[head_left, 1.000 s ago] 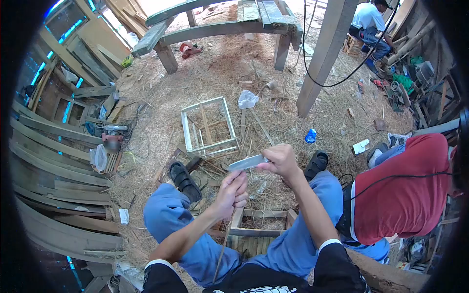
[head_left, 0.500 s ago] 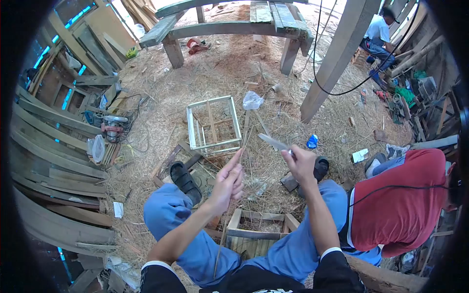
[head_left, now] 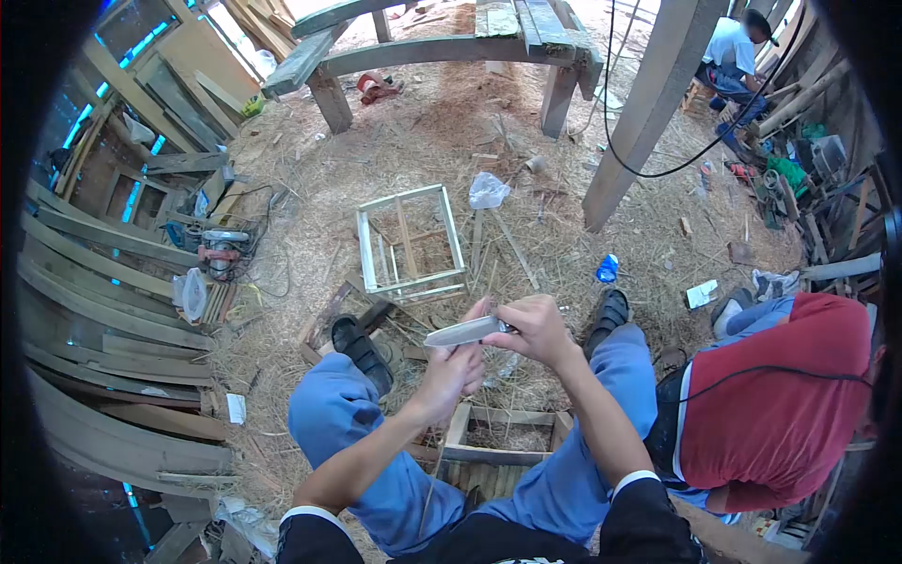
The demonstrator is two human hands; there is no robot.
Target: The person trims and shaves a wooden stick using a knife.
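My right hand [head_left: 534, 329] is closed round the handle of a knife [head_left: 462, 332], its broad pale blade pointing left. The blade lies across the top of my left hand [head_left: 451, 376], whose fingers are closed round a thin strip, mostly hidden by the hand and blade. Both hands are close together above the straw-littered ground, between my knees. Below them, between my legs, stands a small wooden frame [head_left: 498, 456] with slats. Beyond the hands, a pale rectangular wooden frame [head_left: 411, 242] rests on the ground.
A person in a red shirt [head_left: 780, 404] sits close on my right; another person [head_left: 738, 56] sits at the far right. A wooden post [head_left: 648, 113] and hanging cable stand ahead right. A workbench [head_left: 442, 54] is at the back, power tools [head_left: 221, 254] and planks [head_left: 113, 310] at left.
The knife has come back left from beside my left hand to lie across it. My hands are together again, after being apart half a second ago.
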